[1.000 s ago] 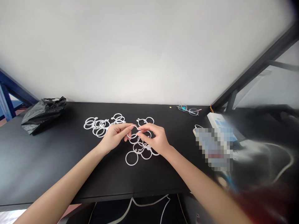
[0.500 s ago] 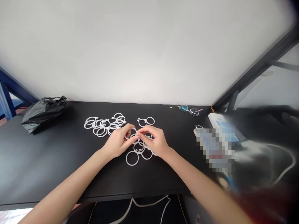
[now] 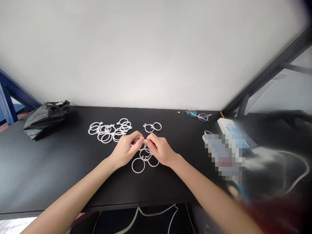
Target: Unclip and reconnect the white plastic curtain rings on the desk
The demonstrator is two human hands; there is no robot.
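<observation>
My left hand [image 3: 125,150] and my right hand [image 3: 159,150] meet at the middle of a black table [image 3: 60,169]. Both pinch one white plastic ring [image 3: 139,140] between their fingertips, just above the surface. Under and in front of the hands lies a cluster of linked white rings [image 3: 143,160]. A bigger pile of white rings [image 3: 108,130] lies left of the hands, toward the wall. Two more joined rings [image 3: 152,127] sit just behind the hands.
A crumpled black plastic bag [image 3: 46,117] sits at the table's far left. Eyeglasses [image 3: 198,115] lie by the wall at the right. A white power strip [image 3: 227,127] and a blurred object are at the right edge. White cables [image 3: 151,214] hang under the table's front edge.
Both hands have come down toward the table and drawn closer together, still pinching the ring. The ring piles have not moved.
</observation>
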